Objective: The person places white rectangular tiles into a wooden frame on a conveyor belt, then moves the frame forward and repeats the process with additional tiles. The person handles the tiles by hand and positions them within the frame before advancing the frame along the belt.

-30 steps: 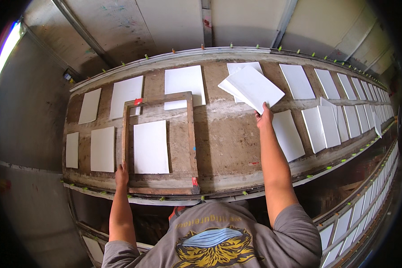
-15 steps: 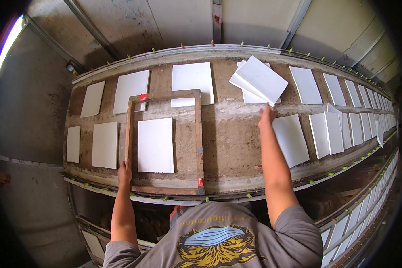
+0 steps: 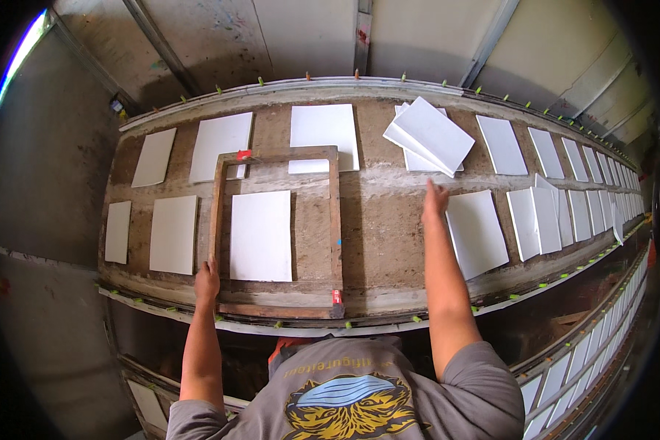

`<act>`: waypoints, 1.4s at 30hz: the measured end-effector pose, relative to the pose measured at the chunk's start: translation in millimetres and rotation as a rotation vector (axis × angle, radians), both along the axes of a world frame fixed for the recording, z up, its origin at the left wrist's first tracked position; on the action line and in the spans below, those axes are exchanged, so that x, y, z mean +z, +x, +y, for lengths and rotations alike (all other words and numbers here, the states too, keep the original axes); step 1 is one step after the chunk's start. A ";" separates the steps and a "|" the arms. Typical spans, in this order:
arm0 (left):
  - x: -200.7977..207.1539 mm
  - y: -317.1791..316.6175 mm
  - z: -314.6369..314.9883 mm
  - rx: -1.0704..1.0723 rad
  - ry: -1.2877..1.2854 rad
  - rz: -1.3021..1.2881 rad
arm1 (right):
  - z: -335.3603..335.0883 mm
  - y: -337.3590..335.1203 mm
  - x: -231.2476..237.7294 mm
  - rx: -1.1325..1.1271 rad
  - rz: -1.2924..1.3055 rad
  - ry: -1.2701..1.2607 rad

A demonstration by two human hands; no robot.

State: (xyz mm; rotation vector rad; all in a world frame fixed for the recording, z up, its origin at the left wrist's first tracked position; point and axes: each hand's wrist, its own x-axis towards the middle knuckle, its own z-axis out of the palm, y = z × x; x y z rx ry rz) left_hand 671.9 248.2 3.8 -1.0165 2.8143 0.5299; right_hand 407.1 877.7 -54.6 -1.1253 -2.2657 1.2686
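My left hand (image 3: 207, 281) is closed on the left side of a wooden frame (image 3: 336, 220), a rectangle with red tape at two corners. Inside the frame's outline lies a white sheet-like pad (image 3: 261, 236). My right hand (image 3: 435, 199) is open, its fingers stretched forward just short of a skewed pile of white pads (image 3: 434, 136). The topmost pad in that pile is turned at an angle over the others. Right of my right hand, close beside the forearm, another white pad (image 3: 478, 233) lies flat.
A long, stained brown table (image 3: 385, 249) carries two rows of white pads running off to the right. Small green and brown pegs line its rails (image 3: 293, 82). Another rack of white sheets (image 3: 587, 345) stands at the lower right. A panelled wall (image 3: 308, 37) rises behind the table.
My right hand has drawn back a little from the lower corner of the skewed pile, leaving a gap. My left hand still grips the frame. The whole view has shifted slightly.
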 end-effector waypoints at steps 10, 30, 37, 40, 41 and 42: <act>-5.3 9.4 8.8 0.155 -0.050 0.027 | 83.1 -95.6 34.2 -0.308 -0.059 -0.621; -8.6 -4.3 16.1 0.143 -0.087 0.094 | -43.0 -183.2 26.5 0.239 0.356 -1.465; 6.3 -3.9 27.6 0.161 -0.116 0.075 | -127.9 -225.4 -14.1 0.103 0.411 -1.679; 7.6 -4.0 27.1 0.171 -0.075 0.047 | -148.8 -235.0 -11.1 0.138 0.410 -1.634; 6.1 -1.8 26.8 0.179 -0.091 0.057 | -155.7 -237.3 -8.1 0.146 0.410 -1.610; 3.9 -1.7 26.7 0.180 -0.104 0.062 | -157.8 -239.7 -8.7 0.163 0.429 -1.642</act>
